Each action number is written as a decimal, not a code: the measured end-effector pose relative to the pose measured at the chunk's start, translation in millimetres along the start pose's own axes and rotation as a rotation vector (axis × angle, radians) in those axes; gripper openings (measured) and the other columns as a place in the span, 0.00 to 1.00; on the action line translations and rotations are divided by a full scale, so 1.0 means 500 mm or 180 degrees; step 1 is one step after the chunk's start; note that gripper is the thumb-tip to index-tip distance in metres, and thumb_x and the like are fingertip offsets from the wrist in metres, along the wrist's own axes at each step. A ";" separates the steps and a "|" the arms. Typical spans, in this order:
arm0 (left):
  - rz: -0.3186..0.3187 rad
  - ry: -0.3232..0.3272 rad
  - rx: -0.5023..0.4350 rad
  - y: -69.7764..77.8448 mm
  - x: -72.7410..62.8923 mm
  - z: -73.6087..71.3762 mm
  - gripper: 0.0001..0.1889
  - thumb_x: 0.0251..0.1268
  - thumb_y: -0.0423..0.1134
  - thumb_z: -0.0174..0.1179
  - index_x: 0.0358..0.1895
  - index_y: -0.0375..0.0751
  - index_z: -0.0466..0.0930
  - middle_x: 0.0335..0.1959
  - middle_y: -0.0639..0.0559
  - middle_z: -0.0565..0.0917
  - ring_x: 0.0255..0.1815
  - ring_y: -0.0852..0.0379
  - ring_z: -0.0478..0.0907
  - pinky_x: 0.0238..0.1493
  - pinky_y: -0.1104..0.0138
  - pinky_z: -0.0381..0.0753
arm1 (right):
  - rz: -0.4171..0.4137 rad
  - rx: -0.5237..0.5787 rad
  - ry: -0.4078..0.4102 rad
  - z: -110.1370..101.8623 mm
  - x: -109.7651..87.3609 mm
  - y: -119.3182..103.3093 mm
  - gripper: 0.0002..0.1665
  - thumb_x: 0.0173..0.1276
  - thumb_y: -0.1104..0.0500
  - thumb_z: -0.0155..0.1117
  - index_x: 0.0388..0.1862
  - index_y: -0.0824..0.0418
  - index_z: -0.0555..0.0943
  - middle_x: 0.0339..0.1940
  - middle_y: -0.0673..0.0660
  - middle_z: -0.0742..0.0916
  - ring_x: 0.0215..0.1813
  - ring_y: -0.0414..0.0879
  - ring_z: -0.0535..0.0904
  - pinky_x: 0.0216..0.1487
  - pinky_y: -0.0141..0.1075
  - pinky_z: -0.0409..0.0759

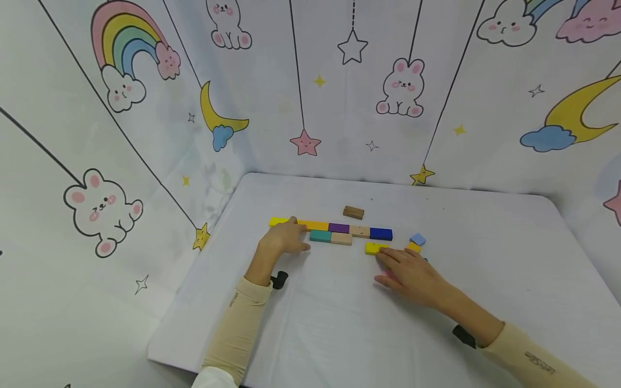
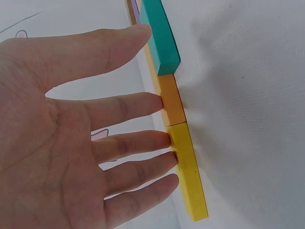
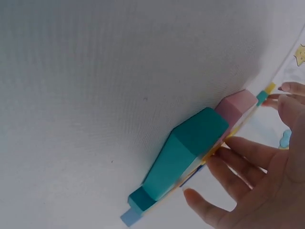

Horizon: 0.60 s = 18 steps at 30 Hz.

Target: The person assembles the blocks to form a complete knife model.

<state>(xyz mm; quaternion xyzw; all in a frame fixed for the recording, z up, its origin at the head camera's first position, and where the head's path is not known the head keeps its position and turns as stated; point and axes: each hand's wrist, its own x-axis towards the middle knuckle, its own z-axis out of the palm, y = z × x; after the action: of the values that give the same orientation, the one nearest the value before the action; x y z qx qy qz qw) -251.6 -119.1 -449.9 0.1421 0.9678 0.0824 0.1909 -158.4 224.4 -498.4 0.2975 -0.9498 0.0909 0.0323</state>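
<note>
Against yellow blocks, left fingers and right fingers rest apart (sleeve print unreadable).

- Block row: yellow, orange, purple, pale tan, deep blue
- Block pair: teal plus tan
- Stray block: super loud yellow
- Back block: woody brown
- Sleeves: beige, tiny dark print
- Tablecloth: plain white
- Backdrop: white, cartoon bunnies, stars, rainbows

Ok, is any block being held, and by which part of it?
Nothing appears held. The left hand touches the end yellow block and orange block with straight fingers; the right hand is at another yellow block, its thumb apart.
</note>
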 end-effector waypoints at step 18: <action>-0.0018 -0.0003 -0.0014 -0.001 -0.002 -0.001 0.33 0.70 0.55 0.68 0.75 0.48 0.75 0.74 0.38 0.70 0.65 0.42 0.77 0.65 0.47 0.79 | -0.0109 -0.0105 -0.0042 0.004 0.030 -0.015 0.41 0.75 0.37 0.65 0.73 0.64 0.76 0.73 0.63 0.79 0.72 0.61 0.75 0.71 0.62 0.71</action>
<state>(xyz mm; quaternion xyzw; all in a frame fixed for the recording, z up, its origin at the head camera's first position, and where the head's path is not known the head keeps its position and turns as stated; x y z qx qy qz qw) -251.2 -119.9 -449.0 0.1390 0.9679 0.0839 0.1918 -166.7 209.6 -497.5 0.3137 -0.9462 0.0727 0.0325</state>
